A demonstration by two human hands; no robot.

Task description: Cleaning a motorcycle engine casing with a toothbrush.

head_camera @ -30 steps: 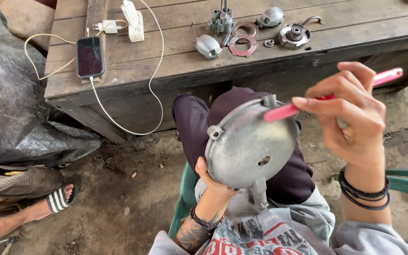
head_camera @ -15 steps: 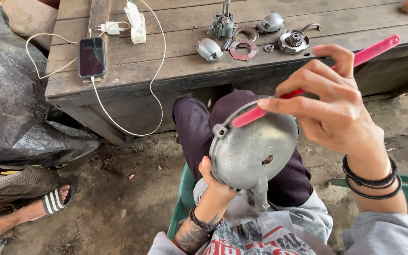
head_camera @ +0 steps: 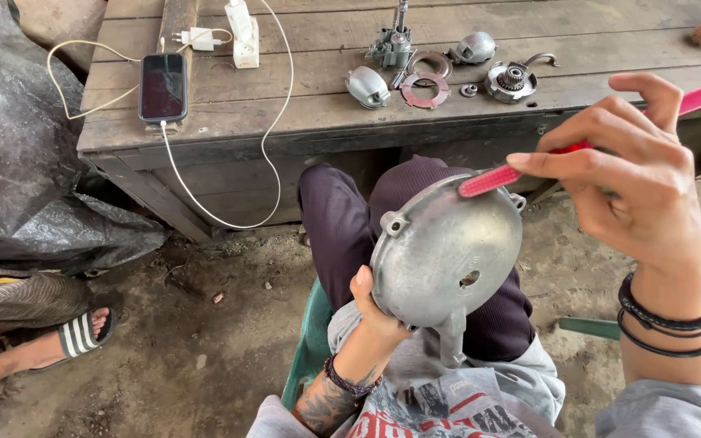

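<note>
Item: round grey cast-metal engine cover point(head_camera: 446, 259), held upright over the lap, apart from the weathered wooden desk point(head_camera: 302, 105). Left hand point(head_camera: 375, 312) grips its lower edge from behind, thumb on the face. Right hand point(head_camera: 630, 191) pinches a pink plastic-handled brush point(head_camera: 492, 180), tip touching the cover's upper rim.

Risks, as judged: a one-edge hold may let the cover twist or drop to the dirt floor; hard brush strokes could flick grit toward small metal parts point(head_camera: 448, 69) or the black phone point(head_camera: 162, 86) on charge.
</note>
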